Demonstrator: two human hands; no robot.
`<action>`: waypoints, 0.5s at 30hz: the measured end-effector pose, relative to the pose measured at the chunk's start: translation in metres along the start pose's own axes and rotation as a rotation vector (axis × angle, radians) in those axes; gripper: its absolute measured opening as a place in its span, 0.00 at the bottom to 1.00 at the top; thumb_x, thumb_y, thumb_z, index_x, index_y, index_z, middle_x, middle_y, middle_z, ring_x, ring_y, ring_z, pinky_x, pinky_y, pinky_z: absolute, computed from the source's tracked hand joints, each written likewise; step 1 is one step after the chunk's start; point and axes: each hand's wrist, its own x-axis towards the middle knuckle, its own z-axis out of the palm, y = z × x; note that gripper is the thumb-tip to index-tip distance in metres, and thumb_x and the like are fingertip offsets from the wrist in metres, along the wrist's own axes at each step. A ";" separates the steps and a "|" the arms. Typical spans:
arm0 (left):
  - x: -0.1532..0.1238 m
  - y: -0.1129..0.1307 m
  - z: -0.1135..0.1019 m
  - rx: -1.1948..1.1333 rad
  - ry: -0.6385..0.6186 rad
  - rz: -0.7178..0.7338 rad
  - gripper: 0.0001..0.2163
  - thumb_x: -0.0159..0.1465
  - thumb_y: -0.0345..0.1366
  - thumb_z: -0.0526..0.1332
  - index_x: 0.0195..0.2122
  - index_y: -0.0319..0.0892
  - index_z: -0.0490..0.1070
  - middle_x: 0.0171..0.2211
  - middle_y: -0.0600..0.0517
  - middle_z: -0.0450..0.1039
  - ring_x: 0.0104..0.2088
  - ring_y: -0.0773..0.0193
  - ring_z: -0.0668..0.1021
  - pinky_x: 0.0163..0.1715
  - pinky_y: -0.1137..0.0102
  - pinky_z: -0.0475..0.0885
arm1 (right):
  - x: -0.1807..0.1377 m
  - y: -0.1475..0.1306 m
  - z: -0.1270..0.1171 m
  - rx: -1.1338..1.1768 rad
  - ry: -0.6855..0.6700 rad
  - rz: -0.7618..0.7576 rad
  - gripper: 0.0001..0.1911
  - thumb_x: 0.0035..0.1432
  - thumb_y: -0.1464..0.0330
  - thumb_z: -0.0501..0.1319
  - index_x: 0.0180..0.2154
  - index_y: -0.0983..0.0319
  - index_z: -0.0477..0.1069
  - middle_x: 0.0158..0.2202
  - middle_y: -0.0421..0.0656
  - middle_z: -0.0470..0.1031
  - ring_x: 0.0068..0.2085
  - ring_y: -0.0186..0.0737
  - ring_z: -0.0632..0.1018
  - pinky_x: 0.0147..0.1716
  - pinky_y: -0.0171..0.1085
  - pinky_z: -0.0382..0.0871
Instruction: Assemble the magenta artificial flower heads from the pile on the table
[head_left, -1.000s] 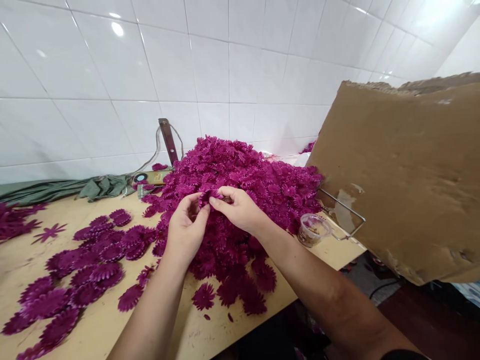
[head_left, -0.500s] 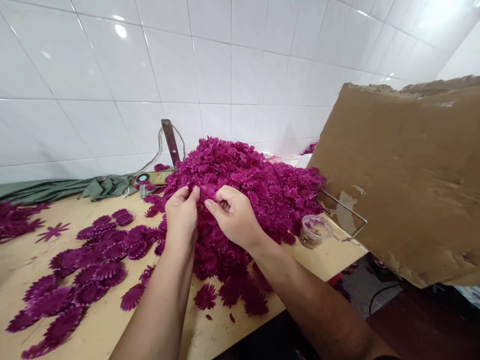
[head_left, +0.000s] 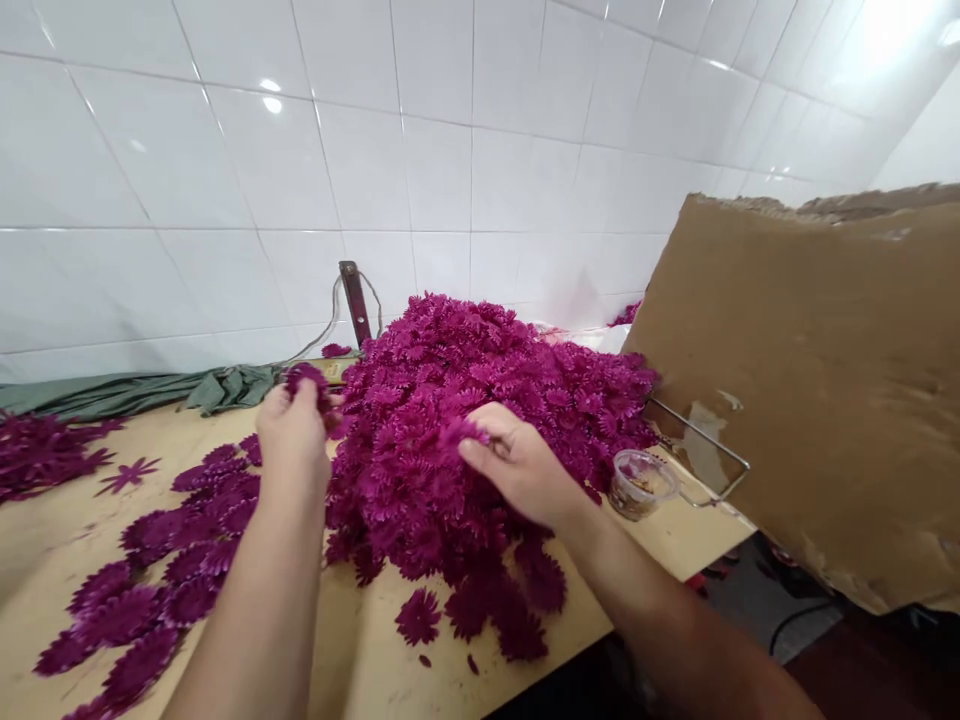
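A big heap of magenta fabric flower pieces (head_left: 420, 380) rises on the table in front of me. To the left of the heap, my left hand (head_left: 296, 420) is closed on a magenta fabric flower (head_left: 306, 377), its petals showing above the fingers. Over the heap's front, my right hand (head_left: 514, 455) pinches another magenta flower piece (head_left: 459, 437) between thumb and fingers. Small stacks of scalloped magenta flowers (head_left: 191, 540) lie on the tabletop by my left forearm. How many layers each hand holds I cannot tell.
A clear plastic cup (head_left: 641, 485) with small bits inside stands at right, beside a bent metal wire (head_left: 705, 440) and a large cardboard sheet (head_left: 810, 380). Green cloth (head_left: 150, 388) lies along the tiled wall. Star-shaped magenta pieces (head_left: 45, 455) lie far left.
My hands, close together over the heap before, have moved apart. The left went left with a flower; the right shifted slightly right and down, with a flower piece in its fingers.
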 end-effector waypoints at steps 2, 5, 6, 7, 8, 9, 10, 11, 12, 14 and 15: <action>-0.006 0.000 -0.010 0.018 -0.128 0.034 0.03 0.50 0.29 0.59 0.24 0.40 0.63 0.18 0.60 0.64 0.16 0.74 0.66 0.17 0.77 0.61 | 0.010 0.012 -0.005 0.144 0.045 0.195 0.05 0.50 0.69 0.58 0.25 0.62 0.61 0.26 0.40 0.66 0.29 0.32 0.68 0.30 0.35 0.64; -0.023 -0.003 -0.022 0.079 -0.346 0.036 0.10 0.41 0.31 0.63 0.27 0.40 0.67 0.21 0.58 0.68 0.18 0.72 0.69 0.18 0.77 0.64 | 0.024 0.020 -0.005 0.331 0.090 0.377 0.08 0.46 0.69 0.60 0.28 0.62 0.61 0.22 0.37 0.67 0.24 0.30 0.69 0.26 0.33 0.63; -0.029 -0.004 -0.026 0.098 -0.398 0.010 0.12 0.40 0.32 0.64 0.28 0.40 0.68 0.21 0.58 0.68 0.19 0.72 0.70 0.18 0.77 0.65 | 0.027 0.020 -0.004 0.375 0.107 0.419 0.09 0.44 0.70 0.61 0.28 0.62 0.61 0.22 0.36 0.67 0.23 0.30 0.69 0.25 0.32 0.62; -0.035 -0.006 -0.030 0.109 -0.450 -0.024 0.14 0.39 0.33 0.64 0.30 0.41 0.69 0.21 0.57 0.68 0.20 0.71 0.70 0.18 0.77 0.65 | 0.029 0.018 -0.002 0.408 0.123 0.451 0.10 0.42 0.71 0.62 0.29 0.63 0.61 0.21 0.35 0.67 0.23 0.29 0.69 0.24 0.32 0.61; -0.039 -0.007 -0.033 0.114 -0.497 -0.062 0.15 0.40 0.34 0.65 0.31 0.41 0.70 0.22 0.57 0.68 0.20 0.71 0.70 0.17 0.77 0.64 | 0.031 0.017 -0.001 0.427 0.129 0.470 0.11 0.41 0.71 0.62 0.29 0.63 0.63 0.21 0.35 0.67 0.22 0.28 0.68 0.24 0.31 0.60; -0.044 -0.008 -0.036 0.119 -0.539 -0.097 0.15 0.40 0.36 0.65 0.32 0.41 0.70 0.22 0.57 0.68 0.20 0.70 0.69 0.17 0.77 0.64 | 0.032 0.016 0.000 0.434 0.120 0.478 0.10 0.41 0.71 0.62 0.29 0.64 0.64 0.21 0.35 0.67 0.21 0.27 0.67 0.23 0.31 0.59; -0.048 -0.009 -0.037 0.132 -0.575 -0.117 0.15 0.42 0.38 0.66 0.32 0.41 0.71 0.21 0.56 0.67 0.20 0.70 0.69 0.16 0.77 0.63 | 0.033 0.015 0.002 0.428 0.102 0.472 0.09 0.41 0.70 0.63 0.28 0.65 0.65 0.20 0.34 0.66 0.20 0.26 0.65 0.23 0.31 0.58; -0.051 -0.010 -0.038 0.160 -0.605 -0.114 0.15 0.43 0.41 0.66 0.31 0.41 0.71 0.21 0.56 0.67 0.20 0.70 0.68 0.17 0.76 0.63 | 0.033 0.015 0.003 0.412 0.085 0.458 0.08 0.41 0.69 0.63 0.26 0.65 0.66 0.19 0.34 0.65 0.20 0.25 0.64 0.22 0.31 0.56; -0.054 -0.012 -0.038 0.201 -0.624 -0.080 0.15 0.43 0.43 0.66 0.30 0.41 0.71 0.20 0.56 0.67 0.20 0.70 0.68 0.18 0.75 0.63 | 0.034 0.015 0.004 0.391 0.072 0.439 0.09 0.42 0.67 0.63 0.24 0.65 0.66 0.18 0.34 0.64 0.20 0.25 0.62 0.22 0.31 0.55; -0.059 -0.014 -0.034 0.303 -0.629 0.058 0.14 0.44 0.44 0.67 0.29 0.41 0.73 0.22 0.54 0.69 0.24 0.68 0.70 0.24 0.73 0.66 | 0.033 0.016 0.007 0.336 0.071 0.394 0.13 0.43 0.63 0.63 0.19 0.64 0.62 0.16 0.32 0.59 0.19 0.25 0.59 0.20 0.31 0.50; -0.061 -0.015 -0.031 0.343 -0.624 0.138 0.14 0.45 0.44 0.67 0.30 0.41 0.73 0.25 0.53 0.72 0.28 0.65 0.72 0.28 0.72 0.68 | 0.033 0.017 0.008 0.307 0.076 0.369 0.16 0.43 0.61 0.63 0.17 0.63 0.60 0.15 0.32 0.56 0.19 0.24 0.57 0.20 0.31 0.48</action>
